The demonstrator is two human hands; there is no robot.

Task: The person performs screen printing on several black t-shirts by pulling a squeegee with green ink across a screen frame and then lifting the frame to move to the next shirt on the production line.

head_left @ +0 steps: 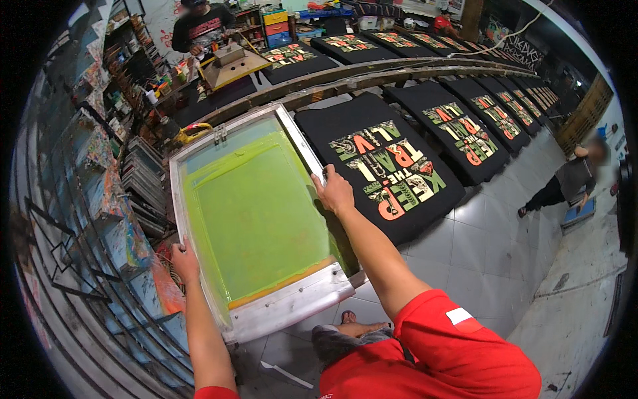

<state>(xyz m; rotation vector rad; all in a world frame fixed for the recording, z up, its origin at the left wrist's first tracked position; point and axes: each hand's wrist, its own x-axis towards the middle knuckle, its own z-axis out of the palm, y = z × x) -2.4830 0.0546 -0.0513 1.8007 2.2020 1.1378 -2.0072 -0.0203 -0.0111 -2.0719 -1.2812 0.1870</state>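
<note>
Before me lies a screen printing frame (309,292) with pale metal sides and a mesh (259,219) smeared with lime-green ink. My left hand (185,261) is closed on its left side, low down. Higher up on the opposite side, my right hand (334,191) grips the frame's right rail. Along the near end of the mesh rests a squeegee (282,292) with a wide pale handle and an orange-yellow blade edge. Just right of the frame, a black shirt (399,219) with a colourful printed design lies flat on a board.
More printed black shirts (462,133) line the long tables to the right and behind. A co-worker (203,30) stands at the far left by another printing frame (232,66). Stacked screens (143,176) lean at left. A small person (575,176) is on the tiled floor (478,233).
</note>
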